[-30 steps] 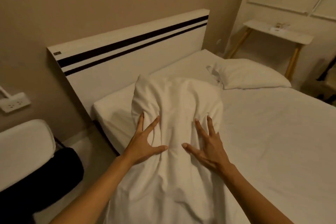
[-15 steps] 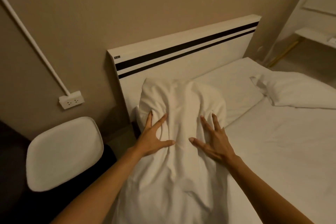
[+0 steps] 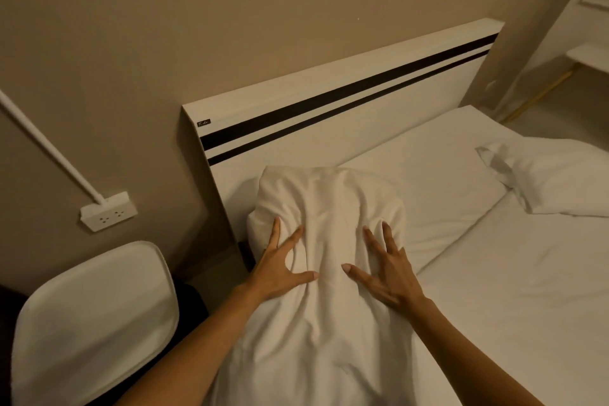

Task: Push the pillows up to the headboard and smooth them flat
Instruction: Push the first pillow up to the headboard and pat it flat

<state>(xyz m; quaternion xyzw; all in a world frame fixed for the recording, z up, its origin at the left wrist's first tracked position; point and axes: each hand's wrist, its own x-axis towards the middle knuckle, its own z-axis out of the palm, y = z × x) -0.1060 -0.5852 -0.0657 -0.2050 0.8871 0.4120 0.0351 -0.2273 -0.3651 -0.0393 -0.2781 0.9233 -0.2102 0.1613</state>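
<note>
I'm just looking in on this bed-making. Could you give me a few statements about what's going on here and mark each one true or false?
1. Both hands press flat, fingers spread, on the near pillow. True: the left hand and the right hand lie open on it.
2. The headboard carries two dark stripes. True.
3. The second pillow is stacked on the one being pushed. False: it lies apart, further right on the bed.
4. The right hand holds a folded blanket. False: it holds nothing, it rests open on the pillow.
5. A wall socket sits left of the headboard. True.
</note>
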